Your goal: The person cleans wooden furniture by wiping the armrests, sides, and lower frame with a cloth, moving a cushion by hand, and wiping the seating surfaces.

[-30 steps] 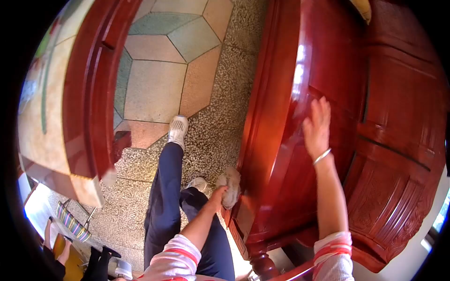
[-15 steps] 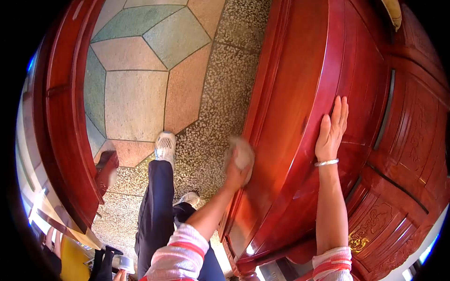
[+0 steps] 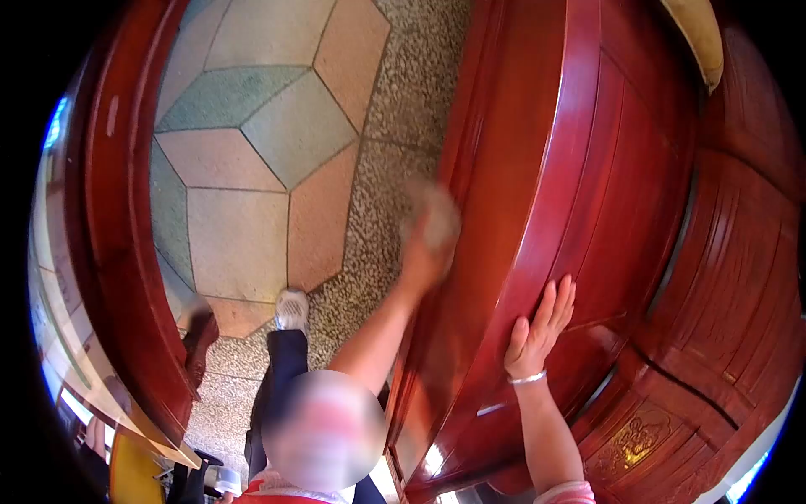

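Note:
My left hand (image 3: pixel 428 244) is wrapped round a greyish cloth (image 3: pixel 438 214), smeared by motion. It is at the front face of a glossy red wooden bench (image 3: pixel 504 168), low beside the floor. My right hand (image 3: pixel 541 332) lies on the bench's seat (image 3: pixel 588 193) near its front edge, palm down with fingers stretched out and nothing in it. A silver bracelet (image 3: pixel 528 379) circles the right wrist. A blurred round patch covers the upper part of my left arm.
Carved back panels (image 3: pixel 642 437) rise on the right, with a beige cushion (image 3: pixel 701 42) at the top. A red wooden table (image 3: pixel 126 210) with a glass top stands left. Patterned tiles (image 3: pixel 239 244) and speckled stone lie between. Part of another person's hand shows at the lower left.
My left hand has moved forward along the bench's front face with the cloth. The view has shifted, and my right hand appears lower, still flat on the seat.

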The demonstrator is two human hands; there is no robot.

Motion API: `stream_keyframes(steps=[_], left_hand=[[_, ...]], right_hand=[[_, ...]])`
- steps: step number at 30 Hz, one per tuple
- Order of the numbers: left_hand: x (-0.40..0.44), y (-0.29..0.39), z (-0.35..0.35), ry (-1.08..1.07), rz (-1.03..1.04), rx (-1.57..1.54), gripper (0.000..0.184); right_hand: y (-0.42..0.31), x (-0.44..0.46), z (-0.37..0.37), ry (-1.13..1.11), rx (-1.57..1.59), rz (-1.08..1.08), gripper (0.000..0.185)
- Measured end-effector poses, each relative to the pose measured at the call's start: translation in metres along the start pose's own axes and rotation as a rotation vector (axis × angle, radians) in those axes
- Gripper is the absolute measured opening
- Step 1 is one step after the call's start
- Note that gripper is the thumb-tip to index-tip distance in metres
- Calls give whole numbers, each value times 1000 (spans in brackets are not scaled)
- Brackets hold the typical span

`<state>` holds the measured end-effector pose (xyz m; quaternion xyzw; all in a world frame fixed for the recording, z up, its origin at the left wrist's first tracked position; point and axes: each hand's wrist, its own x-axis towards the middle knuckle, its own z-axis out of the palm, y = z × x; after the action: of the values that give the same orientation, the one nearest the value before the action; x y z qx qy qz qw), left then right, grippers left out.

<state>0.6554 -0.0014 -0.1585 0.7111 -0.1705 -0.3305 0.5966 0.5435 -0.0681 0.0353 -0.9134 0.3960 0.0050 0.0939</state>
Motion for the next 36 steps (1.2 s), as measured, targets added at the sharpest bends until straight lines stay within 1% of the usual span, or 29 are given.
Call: stream_keyframes(steps=[2,4,7,8,10,12,14,16,17,18,20,22,23,24,25,27,28,31,32,33,34,35,36], left_hand=[[-73,-22,-7,-30,-134,37,61],[-115,-30,-10,-114,-435,-137,62],[-96,-21,-10,-108,-557,-209,60],[-79,-27,-6,-66,-432,-171,58],[-6,21,-7,-55,-245,-11,57],[68,0,10,-61,-254,-53,53],[142,59,10,-89,-341,-52,49],[182,60,15,-140,-399,-248,48],[196,60,14,-164,-429,-345,48],[197,65,9,-181,-351,-113,51],[198,73,9,-180,-456,-76,53],[195,90,7,-177,-498,-142,54],[195,90,7,-197,-467,-167,53],[194,81,5,-220,-440,-192,53],[194,54,3,-238,-427,-156,52],[200,29,-1,-293,-459,-120,50],[202,34,-3,-326,-508,-114,49],[199,59,1,-175,-436,-132,46],[198,71,-1,-189,-477,-106,45],[197,83,-3,-209,-518,-79,43],[203,87,-5,-234,-546,-47,42],[202,72,-5,-240,-478,-56,41],[196,48,-4,-240,-418,-70,40]], right_hand=[[0,1,0,-2,3,-4,59],[2,-2,-1,-11,12,7,59],[3,-2,-1,-12,24,5,59],[1,0,-4,-23,35,14,58],[2,-1,-3,-29,54,28,59],[4,-3,-2,-41,70,42,61],[4,-3,-3,-45,88,41,61],[5,-3,-4,-58,103,50,61],[5,-4,-5,-68,110,56,61],[5,-5,-5,-70,116,59,61],[5,-4,-5,-65,115,58,61],[7,-5,-4,-68,122,66,60],[7,-5,-4,-75,121,68,60],[7,-6,-6,-109,122,90,62],[7,-5,-8,-98,149,88,62],[7,-2,-12,-137,213,127,60],[0,18,-40,-244,207,196,50],[23,89,-64,-91,566,205,40],[30,134,-67,-28,877,575,33],[44,203,-84,-3,878,519,36],[56,268,-94,23,1467,891,43],[67,335,-107,-22,1651,901,58],[85,396,-110,-64,1693,834,74]])
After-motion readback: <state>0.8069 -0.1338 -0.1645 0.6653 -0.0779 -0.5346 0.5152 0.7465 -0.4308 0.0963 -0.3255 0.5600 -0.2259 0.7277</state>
